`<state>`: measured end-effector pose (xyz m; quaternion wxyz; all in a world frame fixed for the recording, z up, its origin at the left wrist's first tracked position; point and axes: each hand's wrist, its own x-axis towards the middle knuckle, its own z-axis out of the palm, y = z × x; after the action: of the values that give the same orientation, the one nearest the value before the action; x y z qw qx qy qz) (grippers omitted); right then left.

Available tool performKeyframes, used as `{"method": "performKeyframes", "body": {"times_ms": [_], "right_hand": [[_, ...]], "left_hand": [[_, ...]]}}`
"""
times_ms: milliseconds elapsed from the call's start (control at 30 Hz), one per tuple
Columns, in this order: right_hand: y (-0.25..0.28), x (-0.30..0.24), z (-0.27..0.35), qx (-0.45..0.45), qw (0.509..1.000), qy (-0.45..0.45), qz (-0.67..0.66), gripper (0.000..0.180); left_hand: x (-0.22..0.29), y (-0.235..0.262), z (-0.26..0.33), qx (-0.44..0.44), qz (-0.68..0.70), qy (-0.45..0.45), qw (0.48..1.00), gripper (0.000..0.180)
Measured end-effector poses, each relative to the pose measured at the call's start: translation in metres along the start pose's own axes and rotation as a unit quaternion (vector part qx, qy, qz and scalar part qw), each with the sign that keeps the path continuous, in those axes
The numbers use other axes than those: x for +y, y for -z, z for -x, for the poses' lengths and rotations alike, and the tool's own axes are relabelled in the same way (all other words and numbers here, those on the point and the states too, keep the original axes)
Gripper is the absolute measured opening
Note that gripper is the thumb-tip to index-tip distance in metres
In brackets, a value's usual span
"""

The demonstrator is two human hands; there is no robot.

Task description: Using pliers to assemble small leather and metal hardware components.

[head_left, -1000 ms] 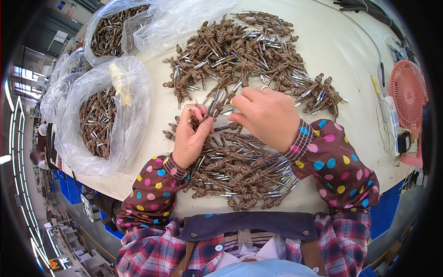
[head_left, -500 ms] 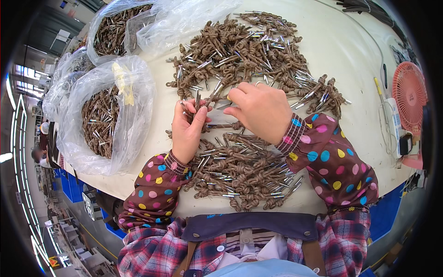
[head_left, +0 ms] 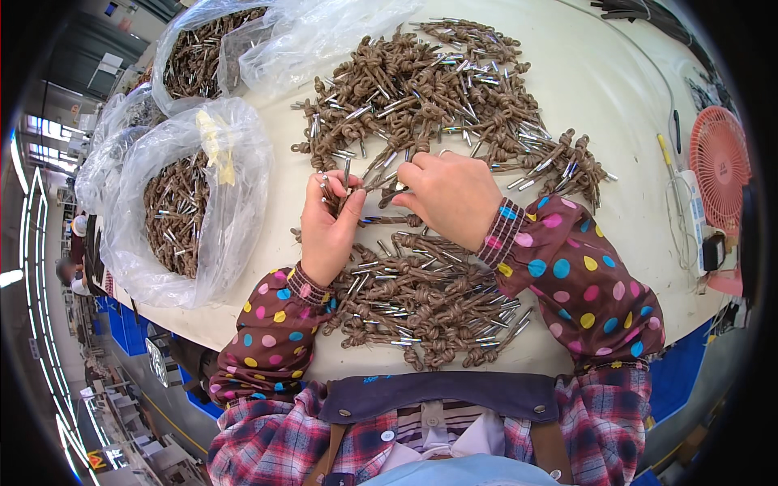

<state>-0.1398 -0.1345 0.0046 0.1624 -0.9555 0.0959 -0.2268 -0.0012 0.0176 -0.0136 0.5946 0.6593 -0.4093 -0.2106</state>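
Both hands have edged slightly toward the upper centre of the frame since a second ago, with the metal-tipped piece now standing more upright between them. Largest is the cream, smooth-topped desk (head_left: 616,105), filling the middle. Across its upper centre sprawls a big heap of brown knotted cords with shiny metal tips (head_left: 438,89); a smaller, tidier heap of the same cords (head_left: 421,312) lies at lower centre, just under the wrists. At left, a crinkled clear plastic bag (head_left: 235,162) holds more of them. A round coral desk fan (head_left: 720,166) sits at the right edge. The right hand (head_left: 450,194) curls closed over cords, its grip narrow. The left hand (head_left: 324,227) pinches one brown cord with a silver pin (head_left: 345,180) at centre.
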Motion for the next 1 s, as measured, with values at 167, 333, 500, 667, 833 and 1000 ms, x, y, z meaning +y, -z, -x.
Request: {"method": "performKeyframes", "body": {"times_ms": [167, 333, 500, 667, 833, 1000], "right_hand": [[0.002, 0.002, -0.001, 0.023, 0.999, -0.016, -0.019, 0.028], [-0.003, 0.001, 0.0, 0.023, 0.998, -0.034, -0.042, 0.028], [-0.005, -0.004, 0.0, 0.052, 0.997, -0.033, -0.049, 0.027], [-0.006, -0.003, -0.001, 0.067, 0.996, -0.029, -0.051, 0.025], [-0.001, 0.002, 0.001, 0.079, 0.996, -0.016, -0.046, 0.025], [-0.005, -0.001, 0.001, 0.083, 0.994, -0.03, -0.067, 0.027]], "left_hand": [[0.005, -0.004, -0.005, 0.02, 0.082, 0.047, 0.995, 0.02], [-0.003, -0.006, -0.004, 0.025, 0.101, 0.046, 0.993, 0.019], [0.001, -0.007, -0.002, 0.047, 0.124, 0.045, 0.99, 0.018], [0.001, -0.007, -0.002, 0.037, 0.141, 0.045, 0.988, 0.019], [0.002, -0.008, -0.004, 0.046, 0.165, 0.058, 0.984, 0.019], [0.002, -0.008, -0.004, 0.057, 0.172, 0.062, 0.981, 0.019]]}}
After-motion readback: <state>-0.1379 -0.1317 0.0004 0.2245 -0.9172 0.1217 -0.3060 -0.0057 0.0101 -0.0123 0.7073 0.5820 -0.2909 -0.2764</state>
